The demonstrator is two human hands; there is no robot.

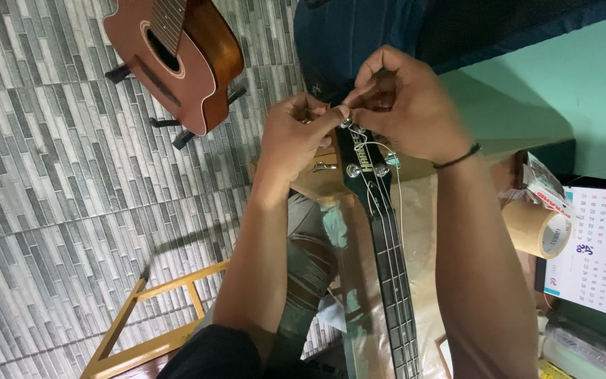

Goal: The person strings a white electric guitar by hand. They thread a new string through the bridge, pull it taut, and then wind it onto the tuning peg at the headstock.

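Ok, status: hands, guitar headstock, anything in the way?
Left hand and right hand both pinching at the top tuning pegs. Black headstock between them, loose string trailing down. Nothing blocking.

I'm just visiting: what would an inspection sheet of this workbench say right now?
Surface: glass-topped table, partly covered.
Job's things: black guitar headstock with silver tuning pegs; strings run down the neck.
Clutter: tape roll, calendar, plastic bags.
Hands: left hand and right hand both pinch at the headstock's top; what the fingers hold is hidden.
Cables: loose string end curling beside the headstock.
Surroundings: brown acoustic guitar on a stand, tiled floor, yellow frame.
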